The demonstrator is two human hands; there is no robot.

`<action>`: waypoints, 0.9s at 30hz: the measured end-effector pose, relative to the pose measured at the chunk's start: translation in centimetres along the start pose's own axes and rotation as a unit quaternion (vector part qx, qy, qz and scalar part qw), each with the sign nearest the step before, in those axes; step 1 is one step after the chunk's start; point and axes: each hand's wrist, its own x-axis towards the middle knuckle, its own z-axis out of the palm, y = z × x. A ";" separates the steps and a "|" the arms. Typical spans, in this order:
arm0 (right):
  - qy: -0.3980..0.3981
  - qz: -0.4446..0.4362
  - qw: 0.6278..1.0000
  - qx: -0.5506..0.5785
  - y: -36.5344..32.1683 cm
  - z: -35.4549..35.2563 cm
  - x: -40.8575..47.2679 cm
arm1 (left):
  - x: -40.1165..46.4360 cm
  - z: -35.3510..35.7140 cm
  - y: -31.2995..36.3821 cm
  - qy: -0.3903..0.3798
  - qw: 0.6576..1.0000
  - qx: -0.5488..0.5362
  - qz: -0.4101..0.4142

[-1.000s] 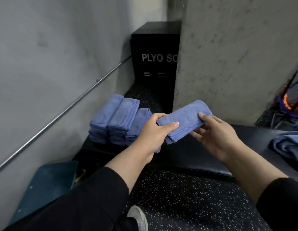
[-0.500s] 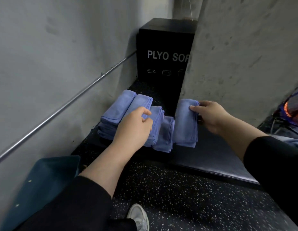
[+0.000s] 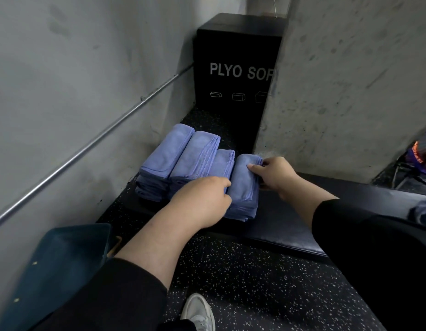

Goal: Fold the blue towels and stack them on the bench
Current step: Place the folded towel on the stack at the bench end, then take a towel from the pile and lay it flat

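Right hand [image 3: 275,174]: thumb laid on top of the far end of the top towel [image 3: 245,177], fingers curled round its outer edge, so the hand pinches that towel. Forearm in a black sleeve [image 3: 364,237] running back over the bench [image 3: 286,220].

Left hand [image 3: 202,201]: knuckles up, fingers curled down at the inner edge of the same towel, between it and the neighbouring stack. The fingertips are hidden; whether they grip cloth or merely press against it cannot be told.

Top towel: blue, folded to a narrow oblong, lying flat between the two hands on the rightmost stack [image 3: 241,211]. That stack rests on the bench directly beneath the grip.

Stacks: three more blue stacks, side by side on the bench, on the far side of the left hand from the grip. Third stack [image 3: 225,163] touches the held towel's stack; second stack [image 3: 197,156] and first stack [image 3: 165,156] follow in a row, edges touching, the first nearest the wall [image 3: 76,80].

Bench: black, padded, extending away past the right hand.

Box [image 3: 238,68]: black, lettered "PLYO SOF", standing on the floor [image 3: 243,271] beyond the grip.

Rail [image 3: 92,144]: metal, fixed along the wall.

Pillar [image 3: 350,80]: concrete, just beyond the right hand.

Shoe [image 3: 198,311]: white, on the speckled floor, below the hands.
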 end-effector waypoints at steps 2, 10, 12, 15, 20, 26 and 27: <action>-0.006 -0.006 1.000 -0.007 0.3 -0.2 -0.1 | 0.1 0.5 0.2 -0.025 0.999 0.029 -0.002; -0.029 -0.014 0.999 0.009 1.7 -1.0 0.3 | 0.4 0.6 1.5 0.021 0.999 0.038 0.004; -0.029 -0.010 0.999 0.012 1.9 -1.4 0.4 | 0.5 0.6 1.9 0.036 0.999 0.034 0.008; 0.028 -0.036 0.998 -0.032 2.3 -2.3 0.6 | 0.6 0.6 2.5 0.059 0.998 0.033 0.014; 0.098 -0.099 0.989 -0.044 3.4 -5.8 -1.2 | 1.5 1.0 4.9 0.111 0.993 -0.008 0.033; 0.104 -0.163 0.967 -0.165 7.6 -12.8 -6.1 | 3.2 3.6 12.2 0.161 0.978 -0.081 0.101; 0.106 -0.163 0.964 -0.181 8.7 -14.4 -6.8 | 3.6 4.3 13.6 0.157 0.977 -0.089 0.113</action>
